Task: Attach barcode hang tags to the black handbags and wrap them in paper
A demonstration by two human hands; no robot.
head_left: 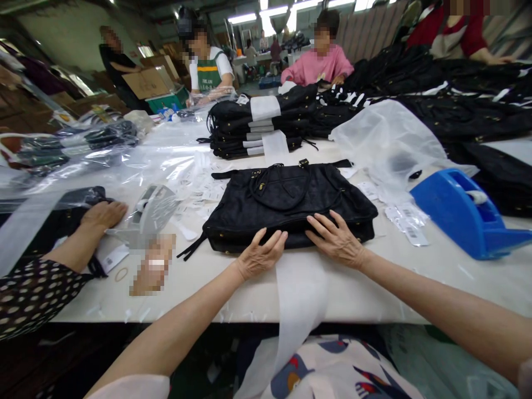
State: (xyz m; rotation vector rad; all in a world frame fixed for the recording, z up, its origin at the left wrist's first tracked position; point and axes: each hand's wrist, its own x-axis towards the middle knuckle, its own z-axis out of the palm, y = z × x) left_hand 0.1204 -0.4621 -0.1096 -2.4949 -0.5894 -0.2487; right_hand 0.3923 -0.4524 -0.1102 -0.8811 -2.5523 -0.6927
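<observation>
A black handbag (pixel 286 194) with two handles and gold-coloured fittings lies flat on the white table before me. My left hand (pixel 262 256) rests on its near edge, fingers slightly bent and lying against the bag. To the right, my right hand (pixel 336 241) touches the same edge with its fingers spread flat. Neither hand is wrapped round anything. Under the bag runs a white paper strip (pixel 300 293), which comes out between my hands and hangs over the table's front edge into my lap.
Behind the bag stands a stack of banded black bags (pixel 261 122). A blue tape dispenser (pixel 461 213) and clear plastic bag (pixel 386 138) are at right. At left, a co-worker's hand (pixel 103 213) presses a wrapped bag beside a grey tape dispenser (pixel 153 208). Other people work beyond.
</observation>
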